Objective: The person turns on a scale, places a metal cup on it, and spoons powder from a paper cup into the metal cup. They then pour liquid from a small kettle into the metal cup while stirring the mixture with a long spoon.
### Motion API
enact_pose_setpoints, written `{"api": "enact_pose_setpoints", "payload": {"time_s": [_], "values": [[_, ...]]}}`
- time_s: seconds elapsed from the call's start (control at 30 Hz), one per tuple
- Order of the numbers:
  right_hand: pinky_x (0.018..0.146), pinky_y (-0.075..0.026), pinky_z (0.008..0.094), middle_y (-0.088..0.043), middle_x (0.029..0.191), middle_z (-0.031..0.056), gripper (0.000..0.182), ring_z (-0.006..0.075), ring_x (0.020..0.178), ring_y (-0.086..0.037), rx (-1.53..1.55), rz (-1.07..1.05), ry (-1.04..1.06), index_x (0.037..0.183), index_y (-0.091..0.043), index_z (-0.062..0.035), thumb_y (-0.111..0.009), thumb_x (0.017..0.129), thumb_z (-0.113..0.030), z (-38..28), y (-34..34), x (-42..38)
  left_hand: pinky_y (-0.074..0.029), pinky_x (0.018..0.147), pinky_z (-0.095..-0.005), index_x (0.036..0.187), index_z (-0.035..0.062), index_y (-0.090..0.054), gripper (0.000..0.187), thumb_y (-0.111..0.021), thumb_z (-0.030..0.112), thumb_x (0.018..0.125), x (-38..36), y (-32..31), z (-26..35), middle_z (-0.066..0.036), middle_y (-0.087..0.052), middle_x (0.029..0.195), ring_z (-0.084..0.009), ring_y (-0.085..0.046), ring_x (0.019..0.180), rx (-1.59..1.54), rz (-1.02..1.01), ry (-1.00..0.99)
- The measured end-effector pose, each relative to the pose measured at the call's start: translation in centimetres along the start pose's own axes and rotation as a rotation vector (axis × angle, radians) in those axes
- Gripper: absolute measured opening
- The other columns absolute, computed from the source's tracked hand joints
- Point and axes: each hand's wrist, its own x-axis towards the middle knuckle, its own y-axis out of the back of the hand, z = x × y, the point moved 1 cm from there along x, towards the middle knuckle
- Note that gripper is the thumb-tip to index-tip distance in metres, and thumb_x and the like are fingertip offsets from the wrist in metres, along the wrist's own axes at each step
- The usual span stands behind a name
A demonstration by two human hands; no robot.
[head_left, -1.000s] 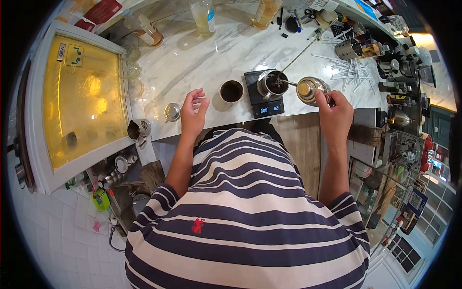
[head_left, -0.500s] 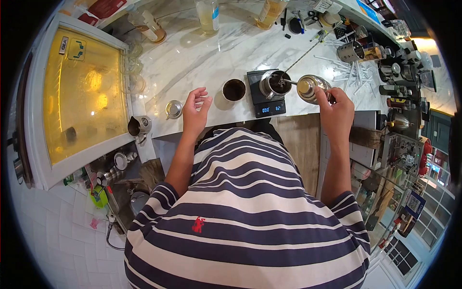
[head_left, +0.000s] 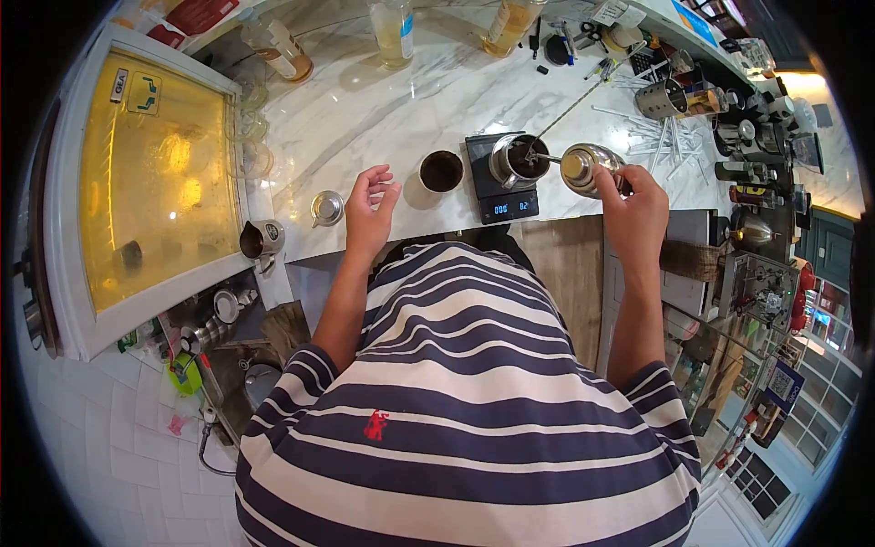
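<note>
My right hand (head_left: 635, 208) is closed around the handle of a small metal gooseneck kettle (head_left: 578, 168). The kettle's spout reaches over a metal pitcher (head_left: 500, 164) with dark contents; any thin stream of water is too small to make out. That pitcher rests on a black digital scale (head_left: 497, 209) with a lit display. A long twisted bar spoon (head_left: 572, 102) leans out of the pitcher. My left hand (head_left: 372, 208) hovers near the counter's front edge, empty, fingers loosely curled and apart. Between my hands stands a cup (head_left: 441, 171) holding something dark, perhaps coffee grounds.
Left of my left hand lies a small metal lid or strainer (head_left: 327, 209); a milk pitcher (head_left: 264, 238) sits at the counter's corner beside a yellow-lit glass panel (head_left: 159, 182). Bottles (head_left: 393, 36) line the back. Scattered white straws (head_left: 670, 146) lie at right.
</note>
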Motion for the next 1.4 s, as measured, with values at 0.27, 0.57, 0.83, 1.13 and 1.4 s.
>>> {"api": "enact_pose_setpoints", "payload": {"time_s": [0.27, 0.57, 0.83, 1.13, 1.4], "values": [[0.064, -0.05, 0.0389, -0.069, 0.08, 0.0159, 0.032, 0.0291, 0.065, -0.064, 0.004, -0.015, 0.042, 0.088, -0.073, 0.0048, -0.08, 0.089, -0.026, -0.4, 0.1, 0.4, -0.052, 0.091, -0.0352, 0.132, 0.0063, -0.063, 0.041, -0.074, 0.023, 0.097, 0.0, -0.1, -0.7, -0.01, -0.071, 0.121, -0.0171, -0.067, 0.103, 0.007, 0.015, 0.01], [0.066, -0.051, 0.0398, -0.07, 0.082, 0.0172, 0.035, 0.0295, 0.067, -0.065, -0.021, -0.042, 0.029, 0.089, -0.074, 0.005, -0.079, 0.089, -0.03, -0.5, 0.2, 0.9, -0.053, 0.091, -0.0391, 0.129, 0.0064, -0.065, 0.041, -0.077, 0.023, 0.093, 0.2, -0.8, -2.6, -0.011, -0.071, 0.119, -0.022, -0.067, 0.104, 0.187, 0.042, 0.016], [0.066, -0.05, 0.0403, -0.069, 0.081, 0.0185, 0.037, 0.0305, 0.066, -0.064, -0.009, -0.059, 0.023, 0.09, -0.074, 0.0059, -0.079, 0.089, -0.03, -0.8, 0.6, 1.0, -0.054, 0.091, -0.0386, 0.124, 0.0047, -0.067, 0.038, -0.078, 0.019, 0.091, 0.4, -1.3, -4.3, -0.012, -0.07, 0.116, -0.0242, -0.067, 0.101, 0.273, 0.074, -0.037], [0.065, -0.05, 0.0408, -0.07, 0.082, 0.0199, 0.039, 0.032, 0.066, -0.064, -0.025, -0.084, 0.025, 0.09, -0.073, 0.0066, -0.08, 0.089, -0.032, -0.6, 0.8, 1.0, -0.055, 0.09, -0.0382, 0.124, 0.0046, -0.067, 0.039, -0.079, 0.019, 0.09, 0.4, -1.1, -4.3, -0.012, -0.071, 0.117, -0.0233, -0.067, 0.1, 0.253, 0.09, -0.014], [0.066, -0.051, 0.0416, -0.07, 0.08, 0.0202, 0.039, 0.0333, 0.066, -0.065, -0.047, -0.08, 0.027, 0.089, -0.073, 0.0062, -0.08, 0.089, -0.032, -0.6, 0.8, 0.8, -0.054, 0.089, -0.0378, 0.125, 0.0046, -0.067, 0.039, -0.079, 0.02, 0.09, 0.2, -1.1, -4.6, -0.012, -0.07, 0.119, -0.0227, -0.067, 0.102, 0.237, 0.084, 0.002]]}}
